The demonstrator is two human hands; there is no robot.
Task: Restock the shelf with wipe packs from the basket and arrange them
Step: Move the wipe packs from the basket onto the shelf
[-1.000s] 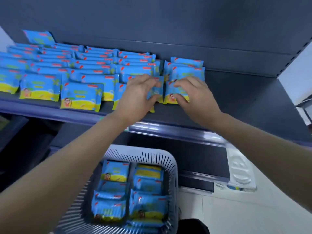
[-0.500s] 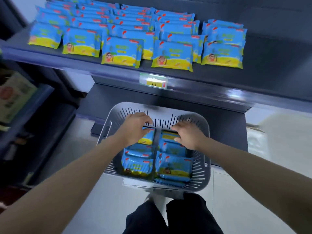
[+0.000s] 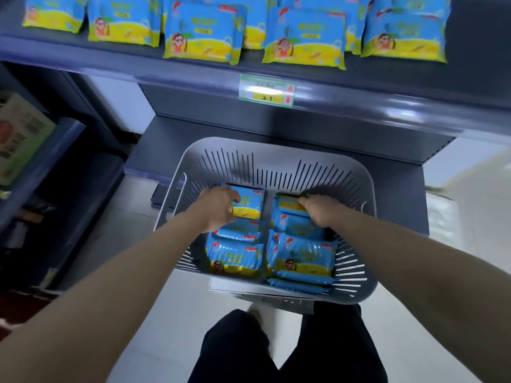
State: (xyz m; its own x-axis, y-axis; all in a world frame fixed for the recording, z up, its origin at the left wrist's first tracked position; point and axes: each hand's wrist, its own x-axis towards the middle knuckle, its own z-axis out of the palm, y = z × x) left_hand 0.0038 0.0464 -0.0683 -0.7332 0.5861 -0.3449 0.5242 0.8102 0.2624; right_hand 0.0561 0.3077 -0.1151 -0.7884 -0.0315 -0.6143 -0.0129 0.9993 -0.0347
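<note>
I record the shelf (image 3: 359, 103) fronted with rows, the basket (image 3: 276, 150) below it holding wipe packs (image 3: 301, 258) in two columns, and the left hand (image 3: 218, 211) and right hand (image 3: 320, 211) each curled round a rear pack, evidently to lift two together.

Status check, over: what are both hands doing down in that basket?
Left hand grips far-left wipe pack in basket. Right hand grips far-right wipe pack. Neither lifted out yet. Path up to shelf looks open, over.
</note>
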